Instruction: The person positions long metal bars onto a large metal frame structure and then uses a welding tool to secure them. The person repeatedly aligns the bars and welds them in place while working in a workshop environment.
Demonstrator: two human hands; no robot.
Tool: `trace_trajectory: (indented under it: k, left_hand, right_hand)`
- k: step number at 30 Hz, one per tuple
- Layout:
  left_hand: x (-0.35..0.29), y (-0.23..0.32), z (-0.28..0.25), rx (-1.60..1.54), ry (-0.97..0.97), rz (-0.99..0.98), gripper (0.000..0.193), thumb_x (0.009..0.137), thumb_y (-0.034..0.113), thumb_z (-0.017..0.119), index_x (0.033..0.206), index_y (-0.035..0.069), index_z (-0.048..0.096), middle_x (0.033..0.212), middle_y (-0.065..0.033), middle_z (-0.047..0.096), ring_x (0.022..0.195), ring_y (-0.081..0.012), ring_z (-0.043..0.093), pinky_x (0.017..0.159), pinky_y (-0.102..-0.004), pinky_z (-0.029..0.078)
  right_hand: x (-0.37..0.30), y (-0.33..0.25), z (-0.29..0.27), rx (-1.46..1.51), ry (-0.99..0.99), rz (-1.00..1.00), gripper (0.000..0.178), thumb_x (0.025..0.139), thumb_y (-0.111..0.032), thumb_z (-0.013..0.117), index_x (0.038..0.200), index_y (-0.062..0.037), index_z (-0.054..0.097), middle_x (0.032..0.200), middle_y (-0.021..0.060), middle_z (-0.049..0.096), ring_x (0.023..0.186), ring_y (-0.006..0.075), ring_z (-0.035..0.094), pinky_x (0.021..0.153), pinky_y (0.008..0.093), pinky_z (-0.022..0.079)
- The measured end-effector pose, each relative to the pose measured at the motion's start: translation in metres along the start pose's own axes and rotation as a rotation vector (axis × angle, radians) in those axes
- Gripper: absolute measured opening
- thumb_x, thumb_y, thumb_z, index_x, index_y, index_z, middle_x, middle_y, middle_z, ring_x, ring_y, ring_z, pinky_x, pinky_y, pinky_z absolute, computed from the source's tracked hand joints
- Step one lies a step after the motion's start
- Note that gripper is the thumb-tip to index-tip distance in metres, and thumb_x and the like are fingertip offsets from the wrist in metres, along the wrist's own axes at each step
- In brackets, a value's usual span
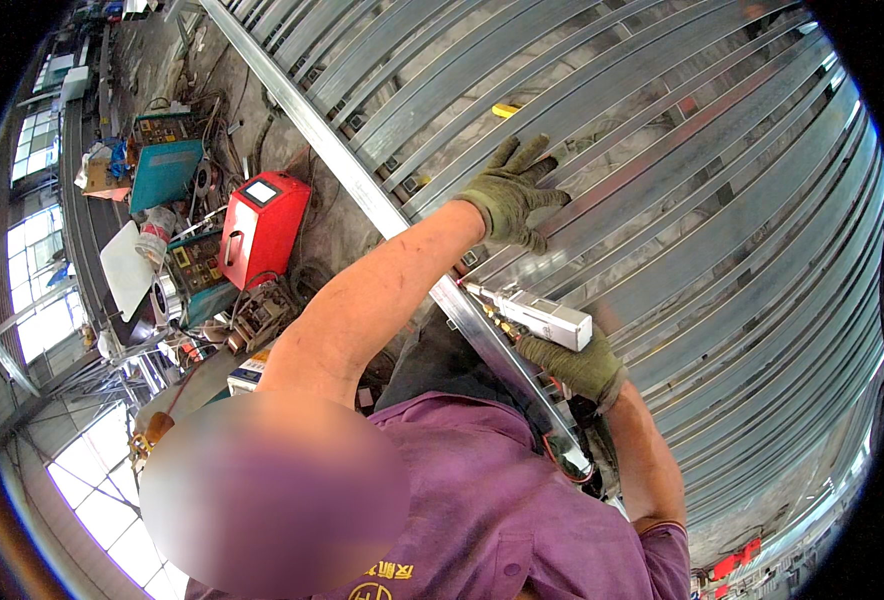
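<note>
Because the welding gun (pixel 540 316) is a rigid, boxy white tool with a brass nozzle at one end and a cable trailing from the other, it will likely feel moderately heavy and nose-light. The cable's drag probably tugs at the wrist, so the sound place to take it is around the rear of the body, and that is where it is gripped. The right hand (pixel 577 367), in an olive glove, is clenched around that rear end from below, with the forearm coming up from the lower edge and the elbow bent. The nozzle points up and left at the long steel rail (pixel 357 175), which crosses the picture diagonally, and the tip sits at or just beside it; whether it touches cannot be told. The gun lies near the middle of the view, just below the left hand (pixel 510 190). That hand, also gloved, grasps nothing. It lies flat with fingers spread on the rack of parallel steel tubes (pixel 682 200), and the bare arm reaches out almost straight, as if bracing. The tubes look stiff, smooth and hard-edged, slippery to bare skin but less so to gloves. On the floor, well to the left, stand a red machine (pixel 262 225) and a teal machine (pixel 165 170) among loose cables.
</note>
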State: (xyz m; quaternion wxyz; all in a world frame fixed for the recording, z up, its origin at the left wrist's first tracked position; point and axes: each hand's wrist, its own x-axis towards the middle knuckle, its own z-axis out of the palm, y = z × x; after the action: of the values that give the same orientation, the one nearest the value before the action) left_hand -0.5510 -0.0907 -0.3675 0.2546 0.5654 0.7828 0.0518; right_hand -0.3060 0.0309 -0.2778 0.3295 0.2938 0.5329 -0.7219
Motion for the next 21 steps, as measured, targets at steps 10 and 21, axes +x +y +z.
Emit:
trace_trajectory:
  k: [10, 21]
  left_hand:
    - [-0.001, 0.003, -0.006, 0.016, -0.038, -0.015, 0.085, 0.078, 0.072, 0.075, 0.153, 0.036, 0.054, 0.173, -0.0106, 0.025, 0.163, -0.0372, 0.000, 0.130, -0.0563, -0.004]
    - [0.001, 0.013, -0.022, 0.028, -0.147, -0.061, 0.087, 0.083, 0.082, 0.062, 0.156, 0.035, 0.049, 0.173, -0.0115, 0.024, 0.163, -0.0348, -0.003, 0.132, -0.0548, -0.004]
  right_hand:
    - [0.006, 0.013, -0.001, -0.066, -0.002, -0.053, 0.059, 0.086, -0.035, 0.090, 0.133, -0.0074, 0.070, 0.113, 0.0058, 0.078, 0.096, 0.0122, 0.070, 0.083, 0.0306, 0.058]
    - [-0.005, -0.015, 0.007, -0.088, 0.043, 0.144, 0.051, 0.091, -0.026, 0.083, 0.135, -0.0056, 0.069, 0.113, 0.0055, 0.077, 0.099, 0.0115, 0.070, 0.085, 0.0294, 0.059]
